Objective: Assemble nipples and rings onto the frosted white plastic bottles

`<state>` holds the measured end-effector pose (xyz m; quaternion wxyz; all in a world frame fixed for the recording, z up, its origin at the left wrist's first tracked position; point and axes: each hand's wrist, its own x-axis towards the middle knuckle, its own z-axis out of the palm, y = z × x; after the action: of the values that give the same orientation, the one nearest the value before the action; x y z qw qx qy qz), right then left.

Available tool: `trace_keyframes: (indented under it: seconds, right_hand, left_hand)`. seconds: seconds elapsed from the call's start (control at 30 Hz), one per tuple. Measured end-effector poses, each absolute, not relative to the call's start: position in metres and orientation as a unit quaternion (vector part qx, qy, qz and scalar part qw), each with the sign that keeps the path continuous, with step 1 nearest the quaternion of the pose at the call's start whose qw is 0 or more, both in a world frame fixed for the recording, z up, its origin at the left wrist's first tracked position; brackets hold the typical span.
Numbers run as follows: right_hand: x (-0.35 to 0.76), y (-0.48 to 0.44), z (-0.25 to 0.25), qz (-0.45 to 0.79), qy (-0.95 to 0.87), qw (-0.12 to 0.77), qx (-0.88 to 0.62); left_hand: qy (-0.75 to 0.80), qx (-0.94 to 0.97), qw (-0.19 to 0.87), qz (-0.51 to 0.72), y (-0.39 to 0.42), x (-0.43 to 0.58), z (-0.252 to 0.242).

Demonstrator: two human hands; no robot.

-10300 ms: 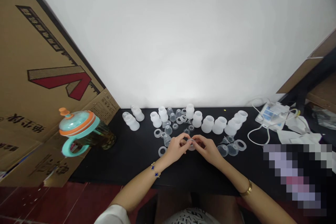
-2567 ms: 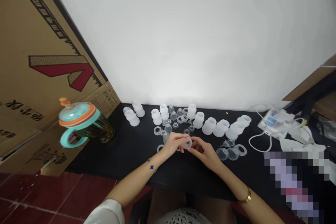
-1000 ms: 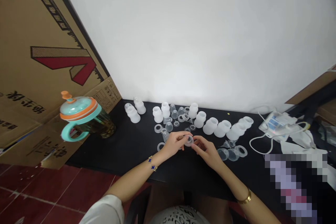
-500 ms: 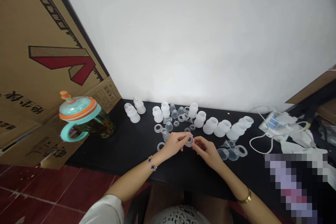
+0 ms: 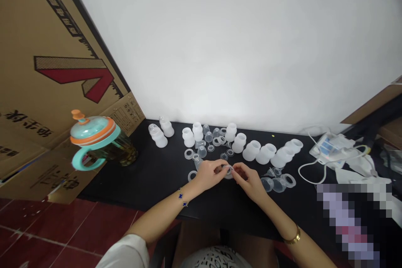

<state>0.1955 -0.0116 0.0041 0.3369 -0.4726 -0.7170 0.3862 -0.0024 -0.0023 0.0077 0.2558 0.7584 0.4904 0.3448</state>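
Held ring: smooth plastic; bottles: matt plastic; bangle: glossy metal; carton: matt cardboard.

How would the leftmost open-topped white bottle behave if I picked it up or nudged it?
The bottle is probably light, its milky sides looking like plastic. Upright and taller than wide, it might tip if nudged near the top. Its narrowed waist should make gripping easier.

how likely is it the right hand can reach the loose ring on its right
Probably yes, if the right hand lets go of the clear piece: two clear domes lie on the way, but the loose ring looks uncovered on top.
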Motion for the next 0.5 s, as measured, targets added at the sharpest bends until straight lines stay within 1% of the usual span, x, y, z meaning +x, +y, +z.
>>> trace_keyframes:
  seconds: [0.3,0.5]
  right_hand:
    - [0.1931,-0.0119,0.0007,0.330,-0.746,0.318,-0.483]
    - [0.1925,-0.0110,-0.0045,0.309,-0.755,0.322,-0.480]
  left_hand:
    - [0.475,0.774,0.249,0.337,-0.0062,0.0018,0.0026]
    - [0.473,0.785,0.240,0.319,-0.0077,0.0028,-0.0009]
